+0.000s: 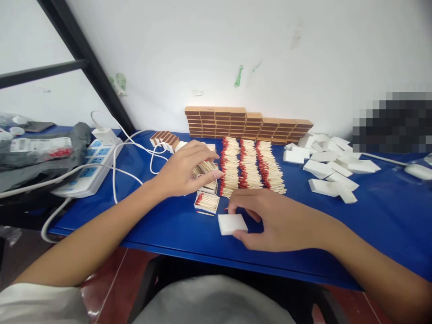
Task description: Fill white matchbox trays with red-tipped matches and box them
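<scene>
My left hand (187,168) reaches over filled matchbox trays (212,186) left of the matches, its fingers stretched out and thumb apart. Part of those trays is hidden beneath it. In my right hand (270,220), a small white matchbox tray (232,223) is pinched by its edges near the front of the table. Just left of the held tray lies another tray of red-tipped matches (207,202), with a single loose match (205,213) in front of it. Three rows of loose matches (249,164) stretch back from my hands.
Brown matchboxes (232,123) are stacked along the wall, with a smaller group (165,139) to the left. White trays (332,166) lie heaped at right, near a white mouse (418,171). A power strip (91,168) and white cables occupy the left of the blue table (162,229).
</scene>
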The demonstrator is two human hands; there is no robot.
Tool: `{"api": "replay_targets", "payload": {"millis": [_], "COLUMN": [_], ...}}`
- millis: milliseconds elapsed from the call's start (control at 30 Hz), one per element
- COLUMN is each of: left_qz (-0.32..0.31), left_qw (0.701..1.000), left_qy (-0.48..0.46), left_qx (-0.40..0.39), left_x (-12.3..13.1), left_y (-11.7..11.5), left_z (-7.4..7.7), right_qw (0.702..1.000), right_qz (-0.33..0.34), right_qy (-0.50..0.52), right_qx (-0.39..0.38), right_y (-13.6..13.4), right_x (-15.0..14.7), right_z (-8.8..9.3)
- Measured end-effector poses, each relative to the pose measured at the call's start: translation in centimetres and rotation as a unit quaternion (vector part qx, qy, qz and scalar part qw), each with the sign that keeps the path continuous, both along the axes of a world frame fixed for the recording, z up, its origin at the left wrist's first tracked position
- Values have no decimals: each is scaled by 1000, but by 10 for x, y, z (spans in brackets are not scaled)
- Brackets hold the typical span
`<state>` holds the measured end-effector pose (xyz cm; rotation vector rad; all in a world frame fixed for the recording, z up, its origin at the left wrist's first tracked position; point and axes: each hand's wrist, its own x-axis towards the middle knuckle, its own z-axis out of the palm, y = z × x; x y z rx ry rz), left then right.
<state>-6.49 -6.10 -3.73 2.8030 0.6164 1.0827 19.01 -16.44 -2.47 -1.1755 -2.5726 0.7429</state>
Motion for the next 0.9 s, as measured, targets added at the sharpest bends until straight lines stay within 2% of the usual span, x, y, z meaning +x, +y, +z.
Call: {"api": "replay_targets", "payload": {"millis": [233,333,400,467,533,567,633,733,800,900], "left_qz": [2,3,5,4,-1,-3,-5,0,3,7], "left_qw": [1000,1000,1000,1000,1000,1000,1000,1000,1000,1000], "left_qy": [-3,-7,-3,0,-1,-3,-4,-1,1,-1], "left_qx": [-2,2,6,5,5,6,10,16,16,13], "left_x": [-1,-2,-2,-2,-2,-1,-1,-1,-1,-2], "left_y": [2,2,2,2,2,1,2,2,2,2], "left_z": [-2,-1,-1,0,0,0,0,-1,-1,-1], "right_qw": [999,997,991,973,934,907,877,877,902,951], "right_qz": [-38,-58,-98,-167,-262,-309,-354,-343,-292,-167], "right_qy": [9,22,32,10,-65,-115,-176,-128,-43,63], "right_qx": [36,52,90,160,235,260,272,310,316,251], "right_y": [13,20,29,41,54,60,69,70,61,35], "right_x": [4,14,28,50,80,96,121,123,96,35], "right_z": [-4,-1,3,5,7,7,8,8,7,0]}}
